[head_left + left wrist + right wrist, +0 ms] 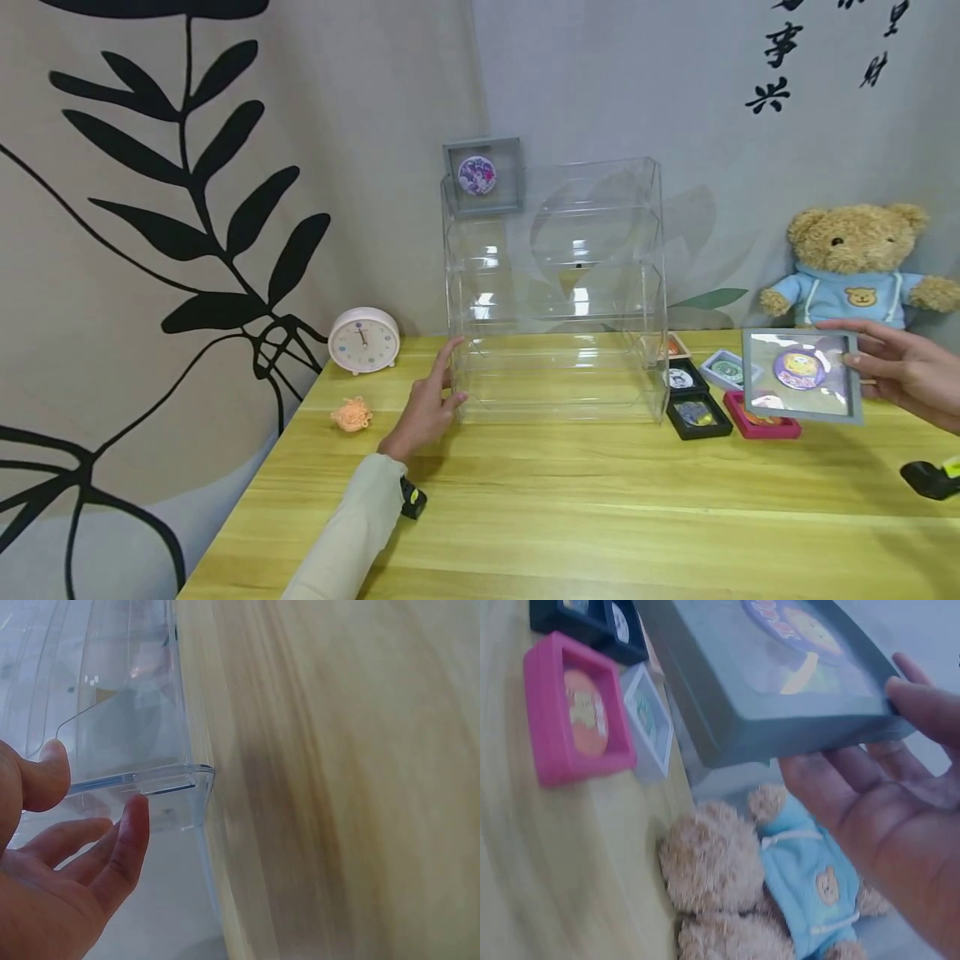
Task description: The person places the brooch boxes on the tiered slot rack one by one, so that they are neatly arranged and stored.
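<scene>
Counter: wood grain is shown on the counter (pixel 570 525), whose left edge and back edge can be seen.
Left hand: the left hand (pixel 423 412) is laid against the rack's left side, fingers loosely spread, thumb and fingertips set apart about its edge; how firmly it is pressed cannot be told.
Right hand: the grey case is gripped at its right edge by the right hand (pixel 911 367), thumb on the front face and fingers behind.
Grey case: a round badge (pixel 799 369) is enclosed in the grey case (pixel 802 392), which is held upright above the counter's right part; being nearly square, no clear long axis is given.
Case to rack: the rack is found to the left of the case, its tiers running left to right; its right end is the nearer one to the right hand.
Small boxes: the gap is partly taken up by a pink box (pixel 767 427), two black boxes (pixel 699 416), a pale box (pixel 722 370) and an orange-brown one, low beside the rack.
Clear rack: the clear rack (pixel 555 319) is stood toward the back edge.
Top tier: its left end is occupied by a second grey case (pixel 483 177).
Left edge: an orange ornament (pixel 351 414) is set near it, with a clock (pixel 365 340) farther back.
Back right: a teddy bear (pixel 855 242) is seen behind the right hand.
</scene>
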The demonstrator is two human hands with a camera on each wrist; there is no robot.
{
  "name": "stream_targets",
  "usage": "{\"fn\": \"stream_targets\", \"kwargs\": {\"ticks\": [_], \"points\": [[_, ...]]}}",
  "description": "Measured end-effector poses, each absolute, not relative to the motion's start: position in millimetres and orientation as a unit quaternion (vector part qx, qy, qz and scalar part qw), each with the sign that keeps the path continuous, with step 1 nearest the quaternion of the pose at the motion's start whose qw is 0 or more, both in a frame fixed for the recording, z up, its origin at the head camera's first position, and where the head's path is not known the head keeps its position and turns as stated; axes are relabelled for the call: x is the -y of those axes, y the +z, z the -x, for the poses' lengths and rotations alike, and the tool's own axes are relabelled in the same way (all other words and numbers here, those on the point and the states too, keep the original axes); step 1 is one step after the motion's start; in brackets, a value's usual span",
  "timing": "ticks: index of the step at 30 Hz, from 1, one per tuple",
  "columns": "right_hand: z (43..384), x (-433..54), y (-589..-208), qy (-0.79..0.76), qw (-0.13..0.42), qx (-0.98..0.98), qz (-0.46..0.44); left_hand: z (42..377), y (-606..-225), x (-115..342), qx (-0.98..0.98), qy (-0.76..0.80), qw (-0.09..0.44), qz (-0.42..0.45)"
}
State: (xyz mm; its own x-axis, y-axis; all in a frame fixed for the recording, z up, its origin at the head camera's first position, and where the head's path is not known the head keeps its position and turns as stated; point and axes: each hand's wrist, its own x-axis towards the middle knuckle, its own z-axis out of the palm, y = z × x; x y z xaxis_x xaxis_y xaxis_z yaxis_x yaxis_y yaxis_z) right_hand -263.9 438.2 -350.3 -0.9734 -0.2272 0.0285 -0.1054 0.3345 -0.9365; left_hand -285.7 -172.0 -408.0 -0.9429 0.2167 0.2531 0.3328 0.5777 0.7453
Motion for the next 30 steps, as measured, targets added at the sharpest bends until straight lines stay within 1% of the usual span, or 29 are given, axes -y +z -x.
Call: {"fn": "stream_targets", "kwargs": {"ticks": [3, 11, 15, 24, 30], "points": [[264, -429, -344, -0.529, 0.044, -0.842, 0.096, 285, -408, 172, 0.885, -0.432, 0.071, 0.159], [270, -414, -337, -0.622, 0.067, -0.761, 0.173, 285, -409, 173, 0.886, -0.431, 0.063, 0.158], [273, -401, -334, -0.671, 0.068, -0.707, 0.213, 286, -409, 173, 0.887, -0.430, 0.065, 0.156], [279, -371, -319, -0.701, 0.051, -0.667, 0.246, 287, -408, 172, 0.884, -0.435, 0.068, 0.155], [282, -355, -310, -0.685, 0.002, -0.683, 0.253, 286, -409, 173, 0.885, -0.434, 0.064, 0.154]]}}
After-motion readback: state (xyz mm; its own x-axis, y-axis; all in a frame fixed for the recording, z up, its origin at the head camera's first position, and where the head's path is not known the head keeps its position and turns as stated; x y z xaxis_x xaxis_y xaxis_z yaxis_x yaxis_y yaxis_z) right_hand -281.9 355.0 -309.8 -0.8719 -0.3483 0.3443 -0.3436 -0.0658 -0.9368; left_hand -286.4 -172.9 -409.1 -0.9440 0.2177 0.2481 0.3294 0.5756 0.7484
